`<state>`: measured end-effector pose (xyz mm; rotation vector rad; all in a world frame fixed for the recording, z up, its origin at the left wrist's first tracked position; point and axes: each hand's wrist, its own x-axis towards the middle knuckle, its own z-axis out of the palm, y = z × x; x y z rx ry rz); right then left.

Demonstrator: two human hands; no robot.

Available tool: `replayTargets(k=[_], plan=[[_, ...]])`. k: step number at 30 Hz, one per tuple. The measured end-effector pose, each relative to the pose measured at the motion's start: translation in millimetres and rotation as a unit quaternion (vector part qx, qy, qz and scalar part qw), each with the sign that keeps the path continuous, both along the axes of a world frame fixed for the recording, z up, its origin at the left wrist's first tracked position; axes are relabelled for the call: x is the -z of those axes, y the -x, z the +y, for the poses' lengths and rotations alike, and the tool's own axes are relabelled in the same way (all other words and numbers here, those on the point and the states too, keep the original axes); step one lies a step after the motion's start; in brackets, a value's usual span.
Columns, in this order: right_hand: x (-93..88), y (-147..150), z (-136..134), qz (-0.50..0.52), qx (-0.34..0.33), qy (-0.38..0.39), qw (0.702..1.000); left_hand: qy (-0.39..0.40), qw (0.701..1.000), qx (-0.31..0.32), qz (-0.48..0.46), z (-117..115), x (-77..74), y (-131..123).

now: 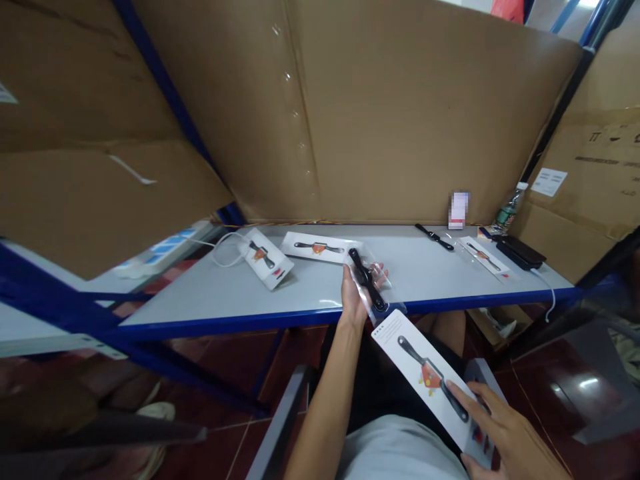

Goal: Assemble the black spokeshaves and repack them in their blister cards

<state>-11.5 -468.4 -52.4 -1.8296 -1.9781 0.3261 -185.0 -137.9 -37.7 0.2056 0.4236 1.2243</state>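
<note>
My left hand (353, 298) holds a black spokeshave (369, 280) in a clear plastic bag, tilted over the table's front edge. The thumb lies along one side of the bag, and fingertips show at the other. In my right hand (505, 427) is a long white box (420, 373) printed with a picture of a spokeshave, its fingers lying across the lower end. The box's upper end sits just below the bag; I cannot tell whether they touch. Behind my left hand, another white printed box (313, 247) lies flat on the table, with a second one (267, 259) tilted to its left.
On the grey table (200, 303) at right lie a loose spokeshave (434, 237), a printed package (483, 258) and a black case (520, 252). A bottle (509, 210) and a phone (458, 211) stand behind. Cardboard (400, 120) walls the back; a white cable (223, 252) curls left.
</note>
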Motion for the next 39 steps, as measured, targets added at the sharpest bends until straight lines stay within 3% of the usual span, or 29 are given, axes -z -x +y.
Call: replayTargets(k=[4, 12, 16, 19, 22, 26, 29, 32, 35, 39], plan=[[8.9, -3.4, -4.3, -0.052, 0.031, -0.024, 0.998, 0.007, 1.0, -0.014, 0.004, -2.0, -2.2, -1.5], [37.2, 0.8, -0.5, -0.104, 0.013, -0.054, 0.993, -0.005, 0.999, -0.035, 0.014, -6.5, -5.4, -4.3], [38.0, 17.2, 14.2, -0.121, 0.031, -0.068, 0.99, -0.012, 0.999, -0.044, 0.023, -6.8, -5.9, -6.6], [23.6, 36.1, 38.6, -0.117, 0.045, -0.068, 0.99, -0.011, 0.999, -0.037, 0.025, -4.8, -2.2, -7.3], [-2.0, 56.4, 76.0, -0.118, 0.055, -0.049, 0.99, -0.026, 0.999, -0.023, 0.022, -0.9, 5.1, -6.4], [-38.4, 79.5, 128.8, -0.126, 0.07, -0.027, 0.989, -0.026, 0.999, 0.028, 0.024, 3.8, 12.3, -2.6], [-52.2, 86.3, 148.6, -0.131, 0.063, -0.021, 0.989, -0.023, 0.997, 0.063, 0.026, 3.1, 11.5, 1.7], [-47.4, 77.9, 141.1, -0.112, -0.004, -0.045, 0.993, -0.021, 0.995, 0.097, 0.02, -0.1, 6.8, 5.8], [-29.7, 59.2, 118.5, -0.097, -0.104, -0.09, 0.986, -0.016, 0.99, 0.14, 0.008, -1.6, 2.2, 7.8], [-8.0, 38.2, 103.9, -0.114, -0.115, -0.151, 0.975, -0.011, 0.986, 0.164, -0.006, 0.4, 0.1, 7.2]])
